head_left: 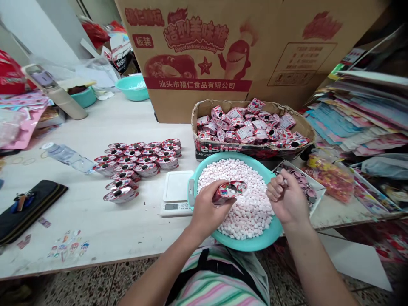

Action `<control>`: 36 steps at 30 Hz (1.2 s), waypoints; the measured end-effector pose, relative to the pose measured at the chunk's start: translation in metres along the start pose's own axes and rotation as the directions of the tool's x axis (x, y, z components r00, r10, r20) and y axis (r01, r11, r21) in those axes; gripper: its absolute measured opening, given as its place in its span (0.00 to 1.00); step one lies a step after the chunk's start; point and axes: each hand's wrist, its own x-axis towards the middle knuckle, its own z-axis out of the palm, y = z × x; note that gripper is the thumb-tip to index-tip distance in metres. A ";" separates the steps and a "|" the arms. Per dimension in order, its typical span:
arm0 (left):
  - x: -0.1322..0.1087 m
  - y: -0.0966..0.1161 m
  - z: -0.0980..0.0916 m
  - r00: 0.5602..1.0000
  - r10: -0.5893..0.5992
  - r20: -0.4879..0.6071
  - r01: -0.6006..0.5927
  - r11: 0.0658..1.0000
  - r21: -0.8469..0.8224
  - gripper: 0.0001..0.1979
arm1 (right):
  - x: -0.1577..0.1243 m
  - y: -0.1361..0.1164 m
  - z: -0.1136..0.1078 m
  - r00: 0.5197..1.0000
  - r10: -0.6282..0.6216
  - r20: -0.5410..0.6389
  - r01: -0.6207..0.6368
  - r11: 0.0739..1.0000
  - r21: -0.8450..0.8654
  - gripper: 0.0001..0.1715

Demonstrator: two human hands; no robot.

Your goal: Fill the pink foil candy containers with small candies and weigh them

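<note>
My left hand [208, 208] grips a small red and white printed candy box [230, 191] with a round hole in its top, tilted toward me. It is held over a turquoise basin [194, 178] filled with small white candies [247, 216]. Above the basin's right side is my right hand [286, 197], its fingers curled closed; whatever they may hold is hidden. Behind that hand, a white box [318, 193] contains pinkish round caps [302, 182]. Left of the basin sits a white digital scale [178, 187] with nothing on its plate.
Rows of similar candy boxes [146, 169] stand on the table at left. A cut-down carton [255, 151] behind the basin is heaped with more. The back is blocked by a large cardboard box [204, 102]. A water bottle [68, 157] and dark pouch [32, 208] lie far left.
</note>
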 end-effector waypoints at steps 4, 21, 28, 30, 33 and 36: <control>0.014 -0.002 -0.007 0.996 0.085 0.012 -0.085 0.975 0.204 0.21 | 0.002 0.012 -0.012 0.992 -0.113 -0.050 0.107 0.987 -0.119 0.21; 0.020 -0.008 -0.022 0.973 0.220 0.076 -0.226 0.817 0.531 0.20 | 0.003 0.041 -0.028 0.964 -0.244 -0.107 0.213 0.948 -0.238 0.22; 0.015 0.007 -0.028 0.922 0.384 0.051 -0.330 0.711 0.620 0.22 | 0.005 0.048 -0.032 0.971 -0.212 -0.107 0.179 0.950 -0.257 0.22; 0.015 0.010 -0.031 0.884 0.466 0.026 -0.377 0.681 0.627 0.21 | 0.006 0.050 -0.033 0.972 -0.208 -0.110 0.174 0.951 -0.256 0.22; 0.019 0.003 -0.032 0.878 0.479 0.008 -0.376 0.681 0.629 0.20 | 0.006 0.051 -0.034 0.970 -0.216 -0.114 0.180 0.947 -0.265 0.22; 0.023 -0.008 -0.028 0.909 0.417 0.012 -0.336 0.714 0.614 0.21 | 0.007 0.052 -0.035 0.971 -0.212 -0.112 0.176 0.948 -0.266 0.22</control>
